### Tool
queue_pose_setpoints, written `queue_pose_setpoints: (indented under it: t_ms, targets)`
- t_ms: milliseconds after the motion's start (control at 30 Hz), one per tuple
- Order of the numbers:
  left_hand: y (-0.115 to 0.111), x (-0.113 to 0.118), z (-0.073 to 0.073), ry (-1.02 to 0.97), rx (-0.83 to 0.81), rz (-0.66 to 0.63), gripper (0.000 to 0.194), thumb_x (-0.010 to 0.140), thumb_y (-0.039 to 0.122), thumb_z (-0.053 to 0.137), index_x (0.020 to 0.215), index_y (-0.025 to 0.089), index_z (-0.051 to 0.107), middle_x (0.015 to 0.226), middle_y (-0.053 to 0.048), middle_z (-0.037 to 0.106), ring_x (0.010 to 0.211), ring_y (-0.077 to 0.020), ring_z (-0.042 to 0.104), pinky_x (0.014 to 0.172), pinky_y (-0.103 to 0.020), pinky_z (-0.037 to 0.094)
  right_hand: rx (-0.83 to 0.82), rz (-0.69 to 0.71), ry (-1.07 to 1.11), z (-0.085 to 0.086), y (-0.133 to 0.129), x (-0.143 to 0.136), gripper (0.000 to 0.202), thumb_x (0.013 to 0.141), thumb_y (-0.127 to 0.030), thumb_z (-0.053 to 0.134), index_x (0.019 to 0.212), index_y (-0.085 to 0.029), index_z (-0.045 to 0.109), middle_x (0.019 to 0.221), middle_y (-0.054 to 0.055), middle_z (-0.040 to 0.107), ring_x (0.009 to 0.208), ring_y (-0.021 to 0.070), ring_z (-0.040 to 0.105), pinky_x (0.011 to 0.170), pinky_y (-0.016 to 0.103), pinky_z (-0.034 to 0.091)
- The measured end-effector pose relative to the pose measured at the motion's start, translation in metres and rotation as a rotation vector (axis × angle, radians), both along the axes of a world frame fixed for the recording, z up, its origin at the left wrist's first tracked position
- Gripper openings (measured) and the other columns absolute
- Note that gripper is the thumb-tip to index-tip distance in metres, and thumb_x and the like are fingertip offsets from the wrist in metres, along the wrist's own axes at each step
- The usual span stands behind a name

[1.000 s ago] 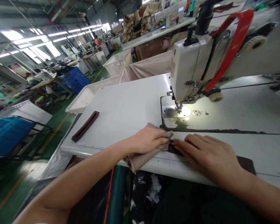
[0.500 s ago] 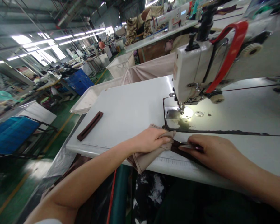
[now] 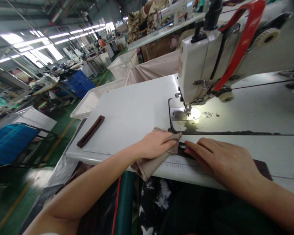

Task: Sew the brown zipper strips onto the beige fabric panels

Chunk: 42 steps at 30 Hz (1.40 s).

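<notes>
My left hand (image 3: 155, 144) is closed on a folded taupe fabric piece (image 3: 149, 166) at the front edge of the sewing table. One corner of the fabric hangs over that edge. Close to its right, my right hand (image 3: 225, 161) pinches a small metal tool (image 3: 182, 146), with only a bit of the metal showing; its kind is hidden by the fingers. A dark brown strip (image 3: 262, 169) lies under my right hand and meets the fabric at my left fingertips. Behind both hands stands the sewing machine (image 3: 196, 68), its needle area lit and bare of fabric.
A dark brown slotted strip (image 3: 90, 131) lies on the left of the white tabletop (image 3: 129, 111). White bins (image 3: 88, 102) stand beyond the table. Another sewing machine (image 3: 171, 13), blue crates (image 3: 79, 83) and a distant person (image 3: 101, 42) are farther back.
My right hand has moved left, its fingertips now close to the fabric, and the metal tool shows less. The brown strip's right end has come into view. My left hand keeps its hold.
</notes>
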<state>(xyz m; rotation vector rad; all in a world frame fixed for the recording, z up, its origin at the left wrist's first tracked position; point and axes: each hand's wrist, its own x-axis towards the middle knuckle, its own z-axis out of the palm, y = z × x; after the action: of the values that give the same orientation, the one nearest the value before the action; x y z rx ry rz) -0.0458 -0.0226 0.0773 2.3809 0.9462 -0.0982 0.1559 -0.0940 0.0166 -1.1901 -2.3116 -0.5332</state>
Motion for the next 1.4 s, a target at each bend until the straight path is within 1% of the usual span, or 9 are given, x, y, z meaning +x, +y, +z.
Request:
queue_pose_setpoints:
  t_ms: [133, 267, 500, 667, 833, 1067, 1233, 1400]
  targets:
    - [0.000, 0.000, -0.001, -0.007, -0.003, -0.001, 0.020, 0.099, 0.026, 0.040, 0.096, 0.017, 0.057, 0.098, -0.005, 0.067, 0.092, -0.0188, 0.061, 0.087, -0.030, 0.046, -0.004, -0.015, 0.008, -0.001, 0.001, 0.000, 0.025, 0.097, -0.029, 0.044, 0.097, -0.015, 0.065, 0.070, 0.002, 0.058, 0.055, 0.0155, 0.051, 0.053, 0.031, 0.029]
    - [0.000, -0.001, -0.001, -0.012, -0.001, 0.001, 0.019, 0.099, 0.027, 0.041, 0.096, 0.017, 0.058, 0.099, -0.004, 0.067, 0.094, -0.0191, 0.061, 0.087, -0.030, 0.046, -0.003, -0.008, -0.011, 0.000, 0.001, 0.000, 0.023, 0.096, -0.027, 0.045, 0.097, -0.015, 0.065, 0.070, 0.002, 0.058, 0.057, 0.0163, 0.052, 0.054, 0.031, 0.030]
    - [0.001, -0.001, -0.002, -0.019, -0.011, -0.002, 0.020, 0.099, 0.027, 0.040, 0.098, 0.017, 0.058, 0.100, -0.004, 0.066, 0.095, -0.0193, 0.061, 0.088, -0.032, 0.046, 0.027, 0.007, -0.060, 0.006, 0.002, -0.002, 0.021, 0.095, -0.019, 0.044, 0.094, -0.014, 0.065, 0.068, 0.002, 0.054, 0.057, 0.0166, 0.050, 0.056, 0.032, 0.030]
    - [0.001, -0.001, -0.001, -0.027, -0.022, -0.010, 0.020, 0.099, 0.026, 0.040, 0.099, 0.017, 0.058, 0.102, -0.004, 0.067, 0.096, -0.0192, 0.061, 0.090, -0.032, 0.045, 0.027, 0.013, -0.098, 0.011, 0.002, -0.003, 0.022, 0.093, -0.013, 0.043, 0.088, -0.015, 0.064, 0.067, 0.002, 0.051, 0.057, 0.0181, 0.050, 0.057, 0.033, 0.027]
    - [0.002, -0.001, -0.002, -0.017, -0.017, -0.020, 0.020, 0.099, 0.025, 0.040, 0.100, 0.017, 0.058, 0.100, -0.004, 0.066, 0.094, -0.0189, 0.061, 0.088, -0.031, 0.045, 0.006, 0.012, -0.162, 0.012, 0.003, -0.005, 0.019, 0.090, -0.009, 0.046, 0.079, -0.016, 0.060, 0.065, 0.002, 0.049, 0.057, 0.0184, 0.049, 0.061, 0.033, 0.028]
    - [0.003, -0.001, -0.003, -0.005, -0.004, -0.022, 0.021, 0.099, 0.028, 0.040, 0.096, 0.018, 0.058, 0.096, -0.003, 0.066, 0.091, -0.0186, 0.061, 0.085, -0.031, 0.046, 0.025, 0.015, -0.125, 0.009, 0.005, -0.002, 0.019, 0.092, -0.016, 0.049, 0.076, -0.018, 0.059, 0.064, 0.001, 0.049, 0.057, 0.0175, 0.047, 0.061, 0.033, 0.028]
    - [0.003, -0.002, -0.002, -0.004, -0.003, -0.019, 0.020, 0.099, 0.028, 0.040, 0.094, 0.018, 0.057, 0.095, -0.003, 0.066, 0.091, -0.0184, 0.061, 0.084, -0.029, 0.046, 0.012, 0.032, -0.101, 0.011, 0.006, -0.001, 0.030, 0.098, -0.027, 0.041, 0.079, -0.018, 0.062, 0.063, 0.001, 0.049, 0.054, 0.0178, 0.048, 0.058, 0.033, 0.026]
    - [0.002, -0.002, -0.003, -0.018, -0.007, -0.025, 0.020, 0.100, 0.027, 0.039, 0.097, 0.017, 0.057, 0.096, -0.004, 0.066, 0.091, -0.0183, 0.061, 0.085, -0.030, 0.046, -0.004, 0.039, -0.064, 0.014, 0.009, -0.001, 0.036, 0.099, -0.032, 0.037, 0.077, -0.019, 0.062, 0.061, 0.001, 0.050, 0.050, 0.0178, 0.048, 0.055, 0.033, 0.024]
